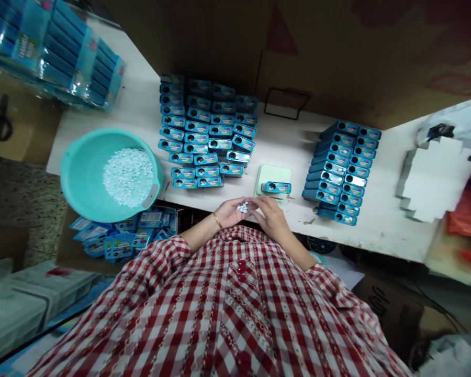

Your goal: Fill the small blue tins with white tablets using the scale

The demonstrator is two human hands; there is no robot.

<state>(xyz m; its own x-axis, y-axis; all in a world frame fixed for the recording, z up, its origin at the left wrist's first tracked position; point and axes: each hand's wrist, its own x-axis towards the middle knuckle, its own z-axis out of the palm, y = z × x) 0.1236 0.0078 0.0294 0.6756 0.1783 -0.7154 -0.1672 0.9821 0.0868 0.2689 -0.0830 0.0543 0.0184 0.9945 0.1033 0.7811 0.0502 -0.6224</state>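
My left hand (230,213) is cupped palm up in front of my body, with a small heap of white candies (243,207) in it. My right hand (272,215) meets it from the right, thumb and curved fingers apart at the edge of the palm; I make out nothing held between them. Just beyond the right hand, a small blue tin (278,187) lies on a pale green scale (275,174). To the left, a turquoise tub (76,180) contains many more white candies (127,175).
Blue tins stand in rows on the white table (284,144), one block (208,128) behind my hands and another block (341,167) to the right. A large cardboard box (317,57) rises at the back. Below the tub is a box of blue packets (120,243).
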